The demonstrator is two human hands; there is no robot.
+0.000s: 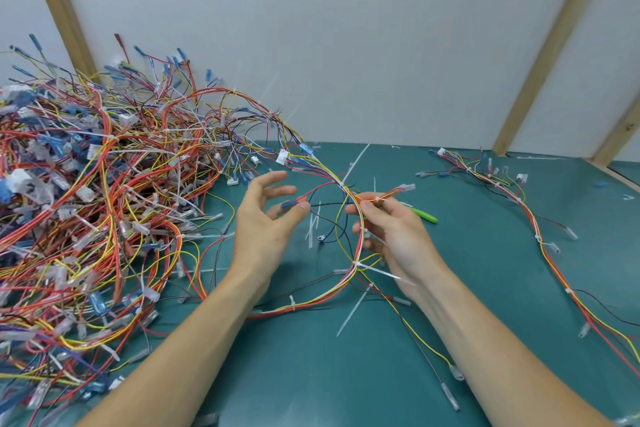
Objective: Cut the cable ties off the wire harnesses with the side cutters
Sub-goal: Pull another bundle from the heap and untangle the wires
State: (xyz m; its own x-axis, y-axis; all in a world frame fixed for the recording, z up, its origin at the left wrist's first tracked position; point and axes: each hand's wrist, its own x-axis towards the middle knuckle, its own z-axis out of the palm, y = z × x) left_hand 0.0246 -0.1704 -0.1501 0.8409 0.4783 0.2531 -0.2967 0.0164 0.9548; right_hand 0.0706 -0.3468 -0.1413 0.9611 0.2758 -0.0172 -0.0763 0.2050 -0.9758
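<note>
The person holds one long harness of red, yellow and white wires (360, 236) up in a loop over the dark green worktop (311, 374). The right hand (391, 236) has its fingers curled round the bundle near the top of the loop. The left hand (270, 218) pinches a small blue connector (287, 205) on a red branch wire between thumb and fingertip, its other fingers spread loose.

The harness looks light and floppy: it will sag and twist wherever it is not supported, so it is best gripped on the bundled trunk just beside a tie, not on a thin branch or a connector. Several white plastic cable ties (363, 265) still bind it, their stiff tails sticking out; a tail gives a handy place to steady the tie for cutting.

The green-handled side cutters (424, 215) lie on the worktop behind the right hand, mostly hidden by it. A big tangled heap of multicoloured wire harnesses (97, 201) fills the left side, and another harness (540, 243) lies at the right. Loose cut tie pieces (353, 312) litter the surface.
</note>
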